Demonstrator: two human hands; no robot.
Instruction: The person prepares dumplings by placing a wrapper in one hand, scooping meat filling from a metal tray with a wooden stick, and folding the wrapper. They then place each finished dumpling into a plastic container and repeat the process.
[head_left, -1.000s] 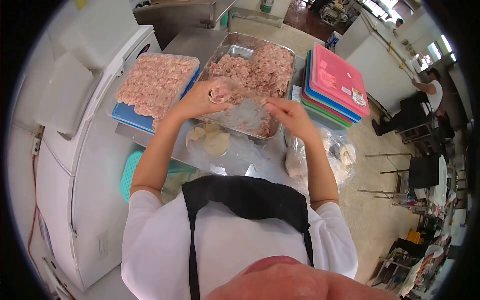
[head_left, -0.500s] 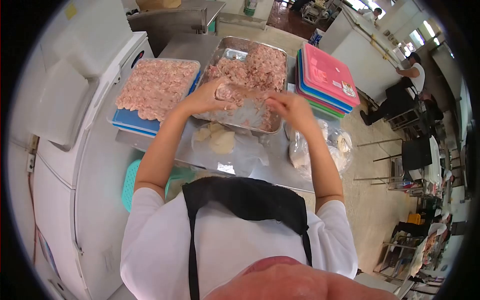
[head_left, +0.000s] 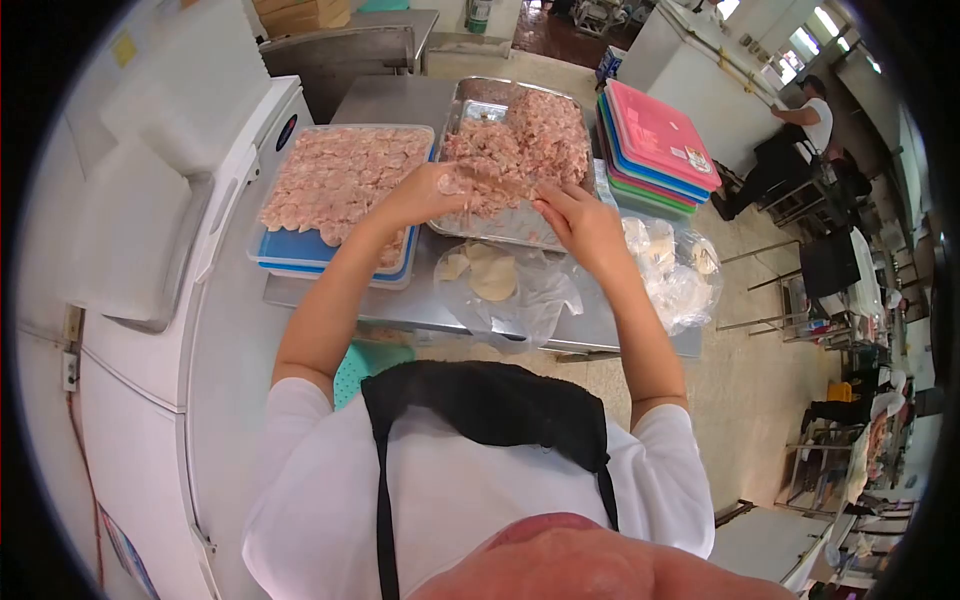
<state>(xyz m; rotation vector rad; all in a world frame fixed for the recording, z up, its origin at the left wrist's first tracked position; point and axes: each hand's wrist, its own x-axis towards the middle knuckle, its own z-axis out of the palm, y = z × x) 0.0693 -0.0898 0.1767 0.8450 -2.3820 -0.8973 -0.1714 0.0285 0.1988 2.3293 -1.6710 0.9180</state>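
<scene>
My left hand (head_left: 425,195) is curled over the near left side of a metal pan (head_left: 515,229), closed around a small round wrapper with meat in it, mostly hidden by the fingers. My right hand (head_left: 580,225) pinches what looks like a thin flat spatula (head_left: 510,184), smeared with meat and reaching towards the left hand. Ground meat (head_left: 550,130) is heaped at the far right of the pan. Round pale dough wrappers (head_left: 493,278) lie on a clear plastic bag (head_left: 530,310) in front of it. Left of the pan, rows of meat-filled dumplings (head_left: 345,170) cover a tray.
Blue-edged trays (head_left: 290,248) lie beneath the dumplings. Coloured lids (head_left: 655,140) are stacked right of the pan, with bagged wrappers (head_left: 680,275) nearer me. A white freezer (head_left: 240,200) stands left. A person (head_left: 800,135) is at the far right.
The view has shifted, so the table sits farther right. My left hand has closed more over the meat in its palm. My right hand remains near it.
</scene>
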